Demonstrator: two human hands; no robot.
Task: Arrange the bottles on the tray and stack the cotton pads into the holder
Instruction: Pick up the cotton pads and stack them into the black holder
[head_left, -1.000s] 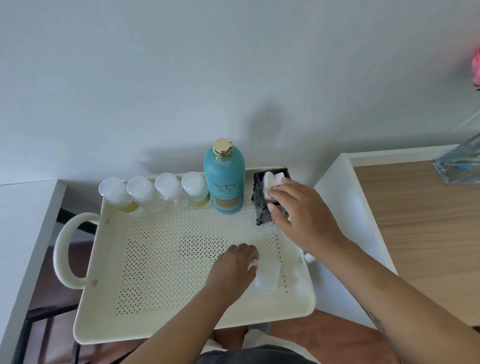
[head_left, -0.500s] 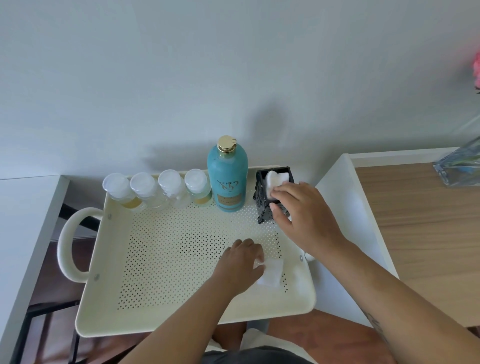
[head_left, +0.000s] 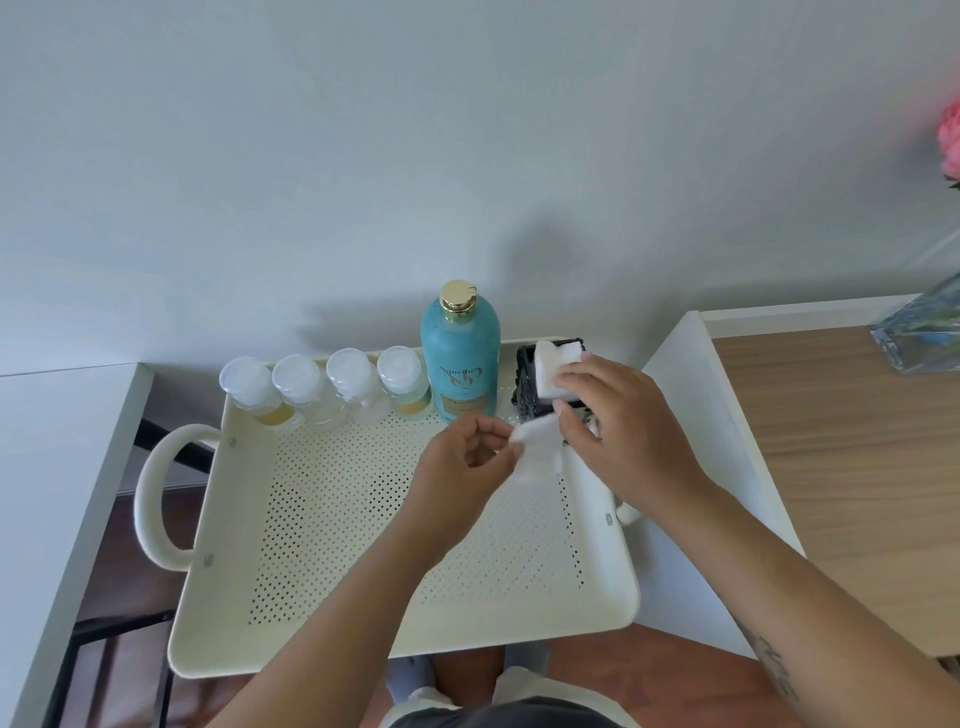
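A cream perforated tray (head_left: 363, 545) carries several small clear bottles (head_left: 306, 389) in a row along its back edge, with a tall teal bottle (head_left: 460, 358) to their right. A black holder (head_left: 524, 387) stands at the back right corner with white cotton pads (head_left: 550, 364) sticking out of its top. My right hand (head_left: 618, 421) rests on those pads, fingers pressing them. My left hand (head_left: 462, 467) is raised above the tray and pinches a white cotton pad (head_left: 535, 452), which is blurred, just in front of the holder.
A white surface (head_left: 62, 441) lies to the left of the tray. On the right is a wooden tabletop (head_left: 831, 441) with a white rim, a glass vase (head_left: 919, 332) at its far edge and a pink flower (head_left: 950, 140) above.
My left hand has lifted the cotton pad off the tray floor and carried it up toward the holder. My right hand stays on the pads in the holder.
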